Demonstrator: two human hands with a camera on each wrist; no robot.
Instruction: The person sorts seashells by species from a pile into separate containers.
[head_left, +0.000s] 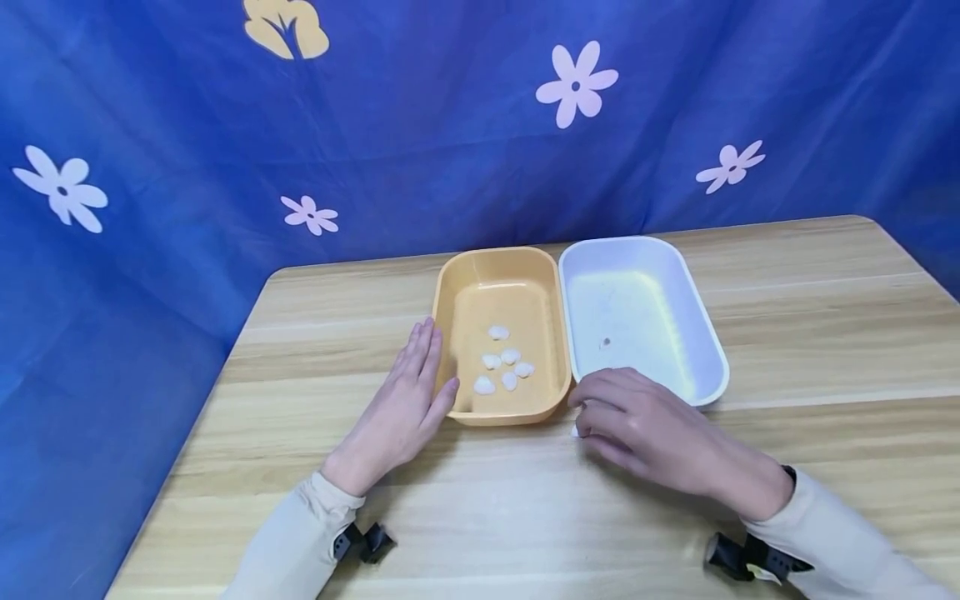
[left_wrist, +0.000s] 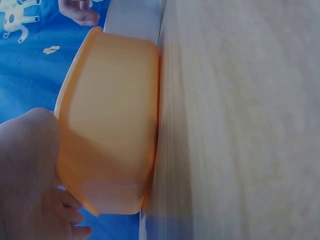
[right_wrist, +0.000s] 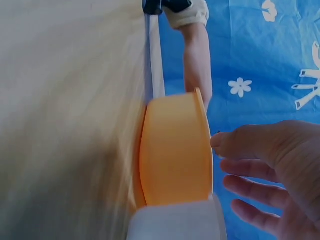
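An orange tray [head_left: 504,417] holds several small white shell-like pieces [head_left: 491,362] on its floor. My left hand [head_left: 397,408] rests against the tray's left side, fingers straight, thumb at the near-left corner; the left wrist view shows the thumb [left_wrist: 35,135] at the rim. By the near-left corner of a pale blue-white tray [head_left: 708,367], my right hand [head_left: 645,425] has bent fingers. A small white piece [head_left: 575,431] peeks out at its fingertips, seemingly pinched, mostly covered. In the right wrist view, the thumb [right_wrist: 245,142] hides any grip.
The two trays stand side by side, touching, near the table's back edge. A small brownish speck [head_left: 606,342] shows on the pale tray's floor. Behind the wooden table [head_left: 480,517] hangs a blue curtain [head_left: 450,125] with flower prints. Each wrist wears a black strapped device.
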